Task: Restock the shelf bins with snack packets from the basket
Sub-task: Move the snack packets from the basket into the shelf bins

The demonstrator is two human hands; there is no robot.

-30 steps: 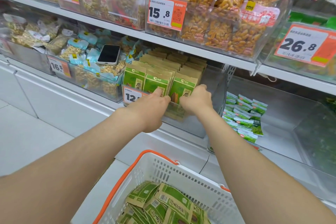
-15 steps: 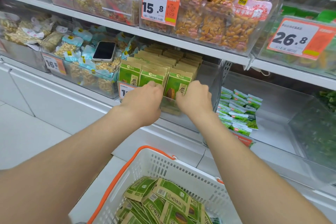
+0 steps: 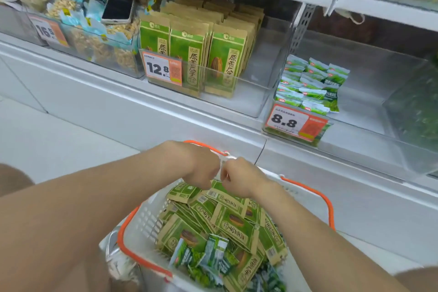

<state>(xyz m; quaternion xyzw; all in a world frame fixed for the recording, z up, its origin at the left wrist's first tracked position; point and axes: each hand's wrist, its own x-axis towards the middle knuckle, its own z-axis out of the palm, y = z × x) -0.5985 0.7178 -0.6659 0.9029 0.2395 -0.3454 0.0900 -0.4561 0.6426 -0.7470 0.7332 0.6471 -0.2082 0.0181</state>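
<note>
A white basket with orange handles [image 3: 328, 204] sits low in front of me, filled with green-and-tan seed packets [image 3: 233, 223] and small green snack packets [image 3: 213, 256]. My left hand [image 3: 201, 168] and my right hand [image 3: 239, 179] hover side by side over the basket's far end. Their fingers curl down onto the top edges of seed packets there, and the fingertips are hidden. On the shelf, a clear bin [image 3: 260, 92] with a 12.8 tag holds upright rows of the same seed packets [image 3: 189, 50].
To the right, a bin [image 3: 355, 144] tagged 8.8 holds several small green packets [image 3: 308, 85]. A phone [image 3: 117, 8] lies on the nut packets in the left bin. A white cabinet front runs below the shelf.
Both hands have pulled back from the seed packets in the shelf bin and dropped down to the basket. The view has tilted downward with them.
</note>
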